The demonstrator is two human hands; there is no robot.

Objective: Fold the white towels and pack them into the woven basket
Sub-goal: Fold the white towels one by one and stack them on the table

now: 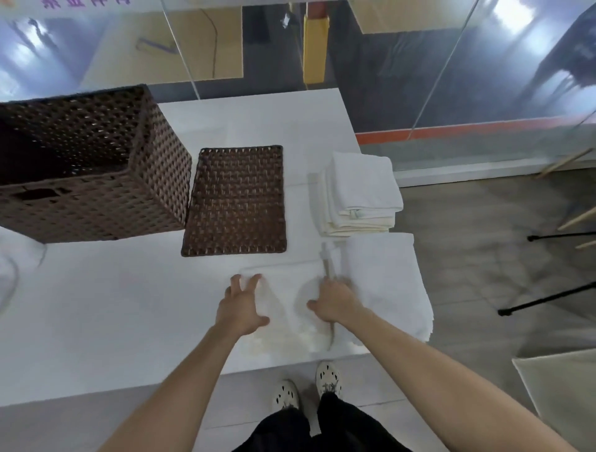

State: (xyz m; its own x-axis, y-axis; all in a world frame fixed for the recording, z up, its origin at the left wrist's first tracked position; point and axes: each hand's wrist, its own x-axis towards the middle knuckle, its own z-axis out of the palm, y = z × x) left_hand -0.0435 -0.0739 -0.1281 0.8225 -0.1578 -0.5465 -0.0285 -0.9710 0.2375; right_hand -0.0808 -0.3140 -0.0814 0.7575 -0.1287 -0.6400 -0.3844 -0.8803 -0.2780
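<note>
On table [129,306]: left hand [242,306] splayed flat on towel [283,290]; right hand [335,301] grip unclear; stack tag [354,214] unreadable.

1. Basket [96,180]: left side cut by frame edge; inside too dark to see contents.
2. Right hand [335,303]: fingers hidden behind the knuckles, grip on towel [290,290] unclear.
3. Towel edges wash out against the white table [129,306].
4. Tag [354,214] on the stack [361,187]: too small to read.
5. Black stand legs [548,298]: cut off at right edge.
6. Purple lettering [87,3], top left: cropped, unreadable.
</note>
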